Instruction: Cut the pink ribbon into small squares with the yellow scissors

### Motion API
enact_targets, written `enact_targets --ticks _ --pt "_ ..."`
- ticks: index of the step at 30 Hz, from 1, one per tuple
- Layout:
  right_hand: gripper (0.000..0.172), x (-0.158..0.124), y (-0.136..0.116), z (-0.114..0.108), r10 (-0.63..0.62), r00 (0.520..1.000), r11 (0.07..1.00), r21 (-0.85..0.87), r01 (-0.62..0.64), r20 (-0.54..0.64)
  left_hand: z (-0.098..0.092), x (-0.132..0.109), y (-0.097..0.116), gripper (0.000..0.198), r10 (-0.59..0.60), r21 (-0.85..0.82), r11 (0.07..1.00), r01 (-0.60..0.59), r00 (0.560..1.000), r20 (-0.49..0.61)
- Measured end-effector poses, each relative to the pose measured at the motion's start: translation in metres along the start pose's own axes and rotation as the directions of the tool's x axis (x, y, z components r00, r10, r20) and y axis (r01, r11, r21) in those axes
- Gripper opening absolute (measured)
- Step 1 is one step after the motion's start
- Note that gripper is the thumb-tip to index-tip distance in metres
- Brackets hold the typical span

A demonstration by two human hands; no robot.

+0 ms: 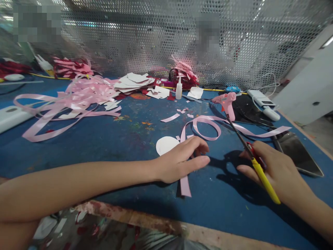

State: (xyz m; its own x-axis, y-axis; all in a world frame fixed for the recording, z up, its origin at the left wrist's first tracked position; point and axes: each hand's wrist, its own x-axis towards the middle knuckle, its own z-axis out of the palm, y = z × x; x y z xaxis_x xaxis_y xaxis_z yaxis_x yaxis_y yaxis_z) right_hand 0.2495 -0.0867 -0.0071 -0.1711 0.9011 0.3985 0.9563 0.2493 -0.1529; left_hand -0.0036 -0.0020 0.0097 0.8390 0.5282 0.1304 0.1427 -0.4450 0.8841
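My left hand (186, 158) rests palm down over a pink ribbon (185, 187), its fingers curled and its thumb apart from them. The ribbon passes under the hand, with one end sticking out on the near side. Beyond the hand it loops and runs to the right. Partly covered by my left hand is a white round piece (166, 145). In my right hand (278, 166) is a pair of scissors (264, 180) with yellow and red handles, held above the table, blades pointing away from me. Small pink ribbon scraps (171, 118) lie farther back.
A pink glue gun (227, 103) lies beyond the scissors. A dark phone-like slab (299, 151) is at the right. A tangled ribbon heap (88, 90), white cut pieces (135, 82) and a small white bottle (179, 89) sit toward the perforated metal screen (156, 38).
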Motion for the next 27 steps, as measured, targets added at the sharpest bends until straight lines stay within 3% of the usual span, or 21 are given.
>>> enact_targets --ticks 4,9,11,13,16,19,21,24,27 --pt "0.041 0.001 -0.001 0.000 0.024 1.000 1.000 0.017 -0.025 0.013 -0.015 0.008 -0.006 0.021 0.024 -0.114 0.994 -0.004 0.985 0.173" --pt "0.042 0.002 -0.003 -0.002 0.060 0.997 0.998 0.020 -0.061 0.058 -0.034 0.017 -0.004 0.016 0.143 -0.161 0.984 -0.073 0.867 0.477" --pt "0.043 0.002 -0.003 -0.002 0.053 0.997 0.998 0.014 -0.054 0.049 -0.036 0.018 0.001 0.028 0.153 -0.130 0.987 -0.099 0.834 0.530" --pt "0.042 0.002 -0.003 -0.002 0.049 0.998 0.999 0.007 -0.049 0.050 -0.035 0.018 0.005 0.037 0.140 -0.120 0.989 -0.089 0.828 0.542" --pt "0.041 0.002 -0.003 -0.002 0.050 0.997 0.999 0.005 -0.050 0.062 -0.033 0.017 0.005 0.030 0.125 -0.138 0.989 -0.060 0.841 0.527" --pt "0.041 0.002 -0.003 -0.002 0.057 0.996 0.998 0.017 -0.059 0.070 -0.032 0.016 -0.002 0.010 0.107 -0.195 0.981 -0.013 0.869 0.484" --pt "0.042 0.001 -0.002 -0.002 0.060 0.996 0.998 0.020 -0.062 0.073 -0.029 0.016 -0.008 0.013 0.042 -0.251 0.966 0.063 0.920 0.390" --pt "0.043 0.001 -0.001 -0.002 0.055 0.997 0.998 0.006 -0.055 0.062 -0.021 0.017 -0.017 0.018 -0.108 -0.431 0.892 0.134 0.990 0.085" --pt "0.044 0.001 -0.004 -0.003 -0.003 1.000 1.000 -0.006 0.003 0.029 -0.012 0.017 -0.022 0.017 -0.212 -0.540 0.838 0.079 0.959 -0.189"
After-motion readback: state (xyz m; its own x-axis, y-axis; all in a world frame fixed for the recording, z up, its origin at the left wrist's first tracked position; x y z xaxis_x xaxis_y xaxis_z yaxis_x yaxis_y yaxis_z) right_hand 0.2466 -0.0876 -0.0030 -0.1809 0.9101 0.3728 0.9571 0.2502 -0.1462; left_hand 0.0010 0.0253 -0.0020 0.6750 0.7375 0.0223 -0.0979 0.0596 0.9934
